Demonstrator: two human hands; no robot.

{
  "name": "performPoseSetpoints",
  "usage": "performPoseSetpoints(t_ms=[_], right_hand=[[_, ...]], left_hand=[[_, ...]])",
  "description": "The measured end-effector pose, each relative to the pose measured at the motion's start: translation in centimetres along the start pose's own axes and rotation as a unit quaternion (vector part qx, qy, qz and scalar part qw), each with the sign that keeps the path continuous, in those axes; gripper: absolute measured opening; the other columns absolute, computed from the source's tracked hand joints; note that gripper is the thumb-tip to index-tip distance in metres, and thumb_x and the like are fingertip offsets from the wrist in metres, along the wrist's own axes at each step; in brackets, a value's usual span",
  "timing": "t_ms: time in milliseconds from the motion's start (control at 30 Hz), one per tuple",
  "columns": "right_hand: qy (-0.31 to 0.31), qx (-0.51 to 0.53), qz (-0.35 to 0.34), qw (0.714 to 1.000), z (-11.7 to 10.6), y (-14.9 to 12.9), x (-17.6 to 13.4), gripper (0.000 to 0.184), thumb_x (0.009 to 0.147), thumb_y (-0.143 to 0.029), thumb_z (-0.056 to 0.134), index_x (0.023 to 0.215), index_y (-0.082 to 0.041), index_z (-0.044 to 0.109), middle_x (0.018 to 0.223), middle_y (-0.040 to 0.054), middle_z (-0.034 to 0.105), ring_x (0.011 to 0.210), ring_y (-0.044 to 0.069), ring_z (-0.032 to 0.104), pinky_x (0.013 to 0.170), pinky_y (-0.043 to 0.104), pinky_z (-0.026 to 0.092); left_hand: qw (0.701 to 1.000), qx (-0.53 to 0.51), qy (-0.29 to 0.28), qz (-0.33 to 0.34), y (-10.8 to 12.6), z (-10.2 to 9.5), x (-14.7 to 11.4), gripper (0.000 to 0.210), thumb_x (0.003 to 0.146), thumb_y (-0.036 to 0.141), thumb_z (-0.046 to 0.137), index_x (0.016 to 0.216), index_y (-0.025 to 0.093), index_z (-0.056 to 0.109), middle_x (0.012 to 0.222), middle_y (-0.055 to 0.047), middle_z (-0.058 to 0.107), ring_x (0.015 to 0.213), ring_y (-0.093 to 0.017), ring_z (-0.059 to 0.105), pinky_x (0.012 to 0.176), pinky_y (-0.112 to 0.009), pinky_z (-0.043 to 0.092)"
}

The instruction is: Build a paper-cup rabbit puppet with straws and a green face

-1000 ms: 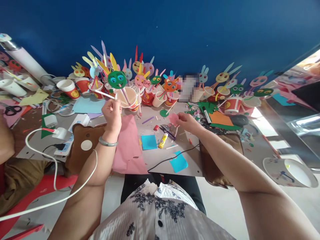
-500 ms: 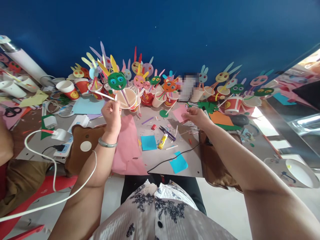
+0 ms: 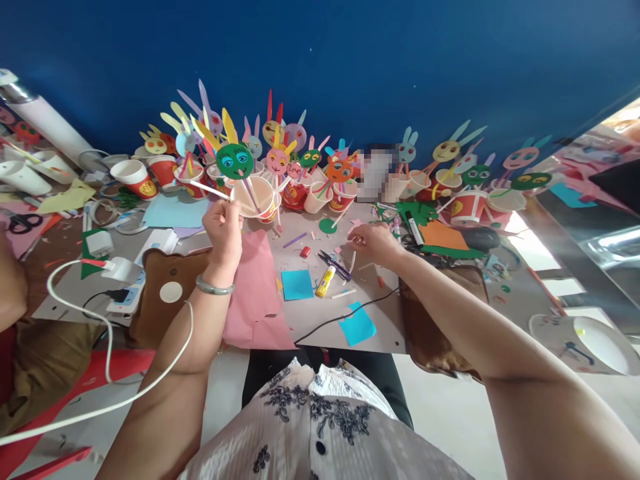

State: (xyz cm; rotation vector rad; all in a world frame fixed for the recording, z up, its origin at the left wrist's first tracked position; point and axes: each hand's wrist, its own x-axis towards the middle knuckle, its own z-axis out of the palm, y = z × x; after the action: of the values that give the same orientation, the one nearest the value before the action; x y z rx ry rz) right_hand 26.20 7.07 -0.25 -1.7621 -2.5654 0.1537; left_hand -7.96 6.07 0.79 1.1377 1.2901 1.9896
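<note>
My left hand (image 3: 223, 230) is raised over the table with its fingers pinched on a thin white stick (image 3: 210, 191), which points up and to the left. Just beyond it stands a paper cup (image 3: 254, 197) carrying a green paper rabbit face (image 3: 235, 161) with yellow ears. Low over the tabletop, my right hand (image 3: 376, 243) has its fingers curled; what they hold, if anything, is hidden. Near those fingers lie a green paper disc (image 3: 328, 226), dark-handled scissors (image 3: 341, 268), and a yellow glue stick (image 3: 325, 282).
More cups with rabbit faces line the blue wall (image 3: 350, 60). Blue paper squares (image 3: 297, 285), a pink sheet (image 3: 257, 293), a black cable (image 3: 345, 316) and brown bear-shaped pads (image 3: 170, 267) lie about. A power strip (image 3: 150, 267) and another person's arm (image 3: 13, 280) are at left.
My right hand has moved left and slightly toward me, its fingers now more curled. The pink paper piece under its fingertips has mostly gone from sight. My left hand stays with the stick.
</note>
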Motion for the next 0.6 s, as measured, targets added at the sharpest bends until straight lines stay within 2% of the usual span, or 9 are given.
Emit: performPoseSetpoints(t_ms=[33, 100, 267, 433, 500, 600], right_hand=[[-0.035, 0.000, -0.003, 0.999, 0.3, -0.8, 0.0, 0.022, 0.090, -0.037, 0.061, 0.087, -0.020, 0.075, 0.086, 0.0062, 0.078, 0.082, 0.023, 0.069, 0.080, 0.035, 0.042], [-0.068, 0.000, -0.012, 0.998, 0.7, -1.9, 0.2, 0.024, 0.091, -0.039, 0.060, 0.087, -0.021, 0.075, 0.085, 0.0048, 0.078, 0.083, 0.021, 0.069, 0.081, 0.034, 0.042], [-0.058, -0.024, -0.016, 0.998, 1.3, -2.8, 0.6, 0.018, 0.086, -0.031, 0.061, 0.085, -0.021, 0.076, 0.093, 0.0078, 0.078, 0.093, 0.026, 0.069, 0.094, 0.041, 0.039], [-0.042, -0.013, -0.006, 0.999, 1.7, -2.7, 1.0, 0.017, 0.080, -0.027, 0.062, 0.073, -0.019, 0.075, 0.084, 0.0105, 0.078, 0.090, 0.028, 0.068, 0.096, 0.044, 0.039], [-0.033, 0.014, 0.004, 0.999, 1.7, -2.2, 1.0, 0.017, 0.080, -0.028, 0.062, 0.073, -0.019, 0.075, 0.079, 0.0086, 0.077, 0.084, 0.025, 0.068, 0.092, 0.042, 0.042], [-0.020, 0.073, 0.026, 0.997, 1.6, -1.4, 0.8, 0.024, 0.084, -0.034, 0.058, 0.079, -0.018, 0.076, 0.076, 0.0064, 0.076, 0.074, 0.020, 0.066, 0.075, 0.033, 0.046]], left_hand=[[1.000, -0.003, 0.001, -0.002, 0.0, 0.0, 0.0, 0.035, 0.081, 0.024, 0.059, 0.057, 0.021, 0.033, 0.048, 0.007, 0.034, 0.046, -0.008, 0.037, 0.051, -0.023, 0.032], [1.000, -0.002, 0.003, -0.008, 0.1, 0.1, 0.0, 0.035, 0.080, 0.024, 0.059, 0.057, 0.021, 0.033, 0.047, 0.008, 0.033, 0.045, -0.007, 0.036, 0.050, -0.023, 0.031], [1.000, -0.017, -0.004, -0.013, 0.4, 0.2, -0.2, 0.036, 0.082, 0.026, 0.061, 0.058, 0.021, 0.034, 0.047, 0.007, 0.035, 0.045, -0.007, 0.036, 0.050, -0.022, 0.032], [0.999, -0.032, -0.004, -0.014, 0.7, 0.3, -0.3, 0.037, 0.081, 0.026, 0.063, 0.056, 0.020, 0.035, 0.048, 0.007, 0.037, 0.044, -0.006, 0.035, 0.049, -0.022, 0.031], [0.999, -0.029, -0.003, -0.015, 0.7, 0.3, -0.3, 0.039, 0.081, 0.027, 0.063, 0.056, 0.021, 0.034, 0.047, 0.007, 0.036, 0.044, -0.006, 0.034, 0.049, -0.022, 0.030], [1.000, -0.006, -0.012, -0.007, 0.5, 0.2, -0.2, 0.041, 0.083, 0.031, 0.062, 0.057, 0.021, 0.032, 0.049, 0.007, 0.036, 0.045, -0.007, 0.035, 0.049, -0.023, 0.031]])
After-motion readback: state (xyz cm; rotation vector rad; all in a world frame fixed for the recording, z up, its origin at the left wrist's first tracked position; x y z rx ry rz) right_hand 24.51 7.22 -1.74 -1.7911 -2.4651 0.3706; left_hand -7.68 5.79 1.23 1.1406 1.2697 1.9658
